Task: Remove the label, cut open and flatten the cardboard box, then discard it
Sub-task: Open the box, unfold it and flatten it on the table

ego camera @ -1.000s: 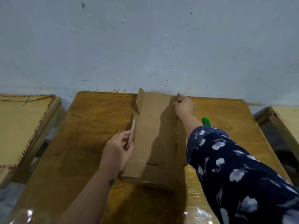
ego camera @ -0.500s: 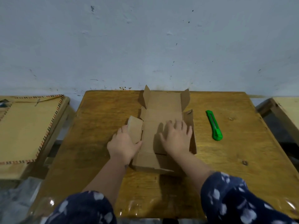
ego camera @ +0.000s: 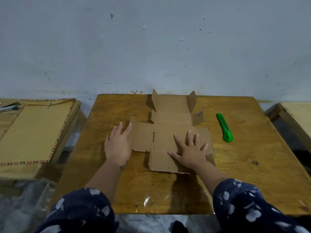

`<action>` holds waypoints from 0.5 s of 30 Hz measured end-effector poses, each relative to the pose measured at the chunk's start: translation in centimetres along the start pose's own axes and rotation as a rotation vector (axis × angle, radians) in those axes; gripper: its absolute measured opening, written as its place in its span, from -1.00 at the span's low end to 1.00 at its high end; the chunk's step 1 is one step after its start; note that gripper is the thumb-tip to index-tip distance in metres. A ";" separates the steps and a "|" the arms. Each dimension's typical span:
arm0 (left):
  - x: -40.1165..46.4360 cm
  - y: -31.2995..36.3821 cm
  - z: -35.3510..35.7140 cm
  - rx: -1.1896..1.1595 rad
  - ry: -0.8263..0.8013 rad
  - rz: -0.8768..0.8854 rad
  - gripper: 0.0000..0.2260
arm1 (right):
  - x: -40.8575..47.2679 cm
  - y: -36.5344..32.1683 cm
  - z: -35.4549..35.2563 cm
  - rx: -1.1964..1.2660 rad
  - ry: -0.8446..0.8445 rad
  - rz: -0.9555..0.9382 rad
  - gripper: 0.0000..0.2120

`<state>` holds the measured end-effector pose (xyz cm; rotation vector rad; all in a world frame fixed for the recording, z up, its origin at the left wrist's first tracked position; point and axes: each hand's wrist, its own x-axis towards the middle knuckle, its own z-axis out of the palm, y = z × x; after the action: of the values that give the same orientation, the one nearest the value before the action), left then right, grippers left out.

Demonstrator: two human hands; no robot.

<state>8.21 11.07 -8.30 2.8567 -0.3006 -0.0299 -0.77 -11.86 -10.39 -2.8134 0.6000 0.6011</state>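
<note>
On the wooden table (ego camera: pixel 252 174), we see the opened cardboard box (ego camera: pixel 170 132) lying centrally; right hand (ego camera: pixel 191 153) presses it with fingers spread, left hand (ego camera: pixel 118 142) flat, fingers straight, at its left flap.

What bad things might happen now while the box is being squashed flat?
1. The two far flaps stand up, so the cardboard box may not lie flat and could spring back once the hands let go.
2. Only the right hand presses the cardboard; the left hand rests beside it, so it might slide.
3. The green cutter lies near the right hand and might get bumped.
</note>
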 end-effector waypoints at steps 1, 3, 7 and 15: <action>-0.1 -0.4 0.2 0.036 -0.018 -0.004 -0.54 | 0.0 0.1 0.1 -0.005 0.001 -0.002 -0.23; -0.4 -0.8 0.5 0.068 -0.056 -0.028 -0.53 | 0.0 0.2 0.2 -0.010 0.007 -0.010 -0.23; -0.6 -0.7 1.3 0.083 -0.173 -0.085 -0.49 | 0.1 0.5 0.4 -0.018 0.022 -0.023 -0.23; -0.3 0.4 1.5 0.199 -0.224 -0.050 -0.43 | 0.2 0.8 0.7 -0.038 0.000 -0.051 -0.24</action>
<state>7.77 10.31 -9.65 3.0617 -0.2909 -0.3511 -1.20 -12.47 -11.23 -2.8544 0.5205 0.6091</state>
